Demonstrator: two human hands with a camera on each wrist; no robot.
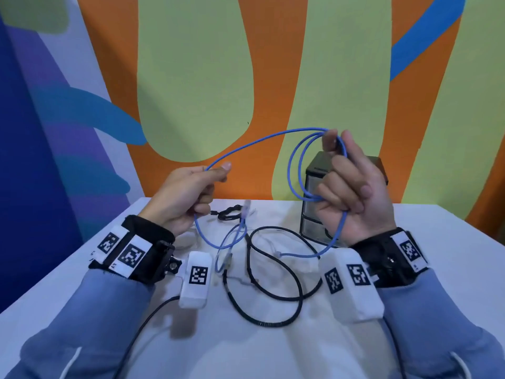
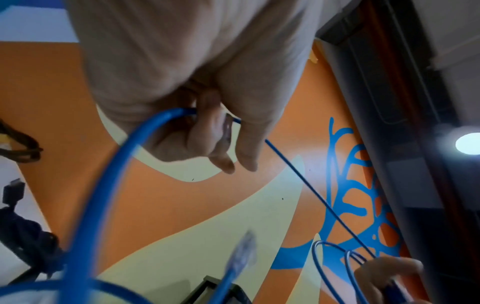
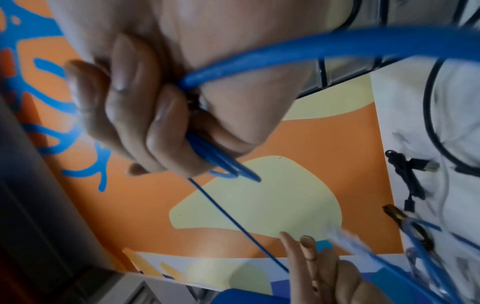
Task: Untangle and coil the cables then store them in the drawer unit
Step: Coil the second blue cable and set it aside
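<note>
The right hand (image 1: 352,192) is held up above the table (image 1: 451,269), and its fingers are curled tight around a few loops of the blue cable (image 1: 259,142). The left hand (image 1: 188,195) is up too, and its thumb and fingers pinch the same blue cable a little way along, so a long curve of it hangs in the air between the two hands. The rest of the blue cable drops down to the table, where its clear plug end looks blurry. So the coiling of this one cable has started but is not finished. A long black cable (image 1: 273,269) lies loose in big loops on the table, and a small black cable (image 1: 228,213) sits bunched up farther back. These are not put away yet. The drawer unit (image 1: 317,214) stands behind the right hand, and I cannot tell if any drawer is open. I think most of the job is left. The head view shows both hands, the whole table and the drawer unit together. The right wrist view shows up close how the fingers squeeze the loops, and the left wrist view shows the cable running through the pinch, which the head view shows only from far off.
</note>
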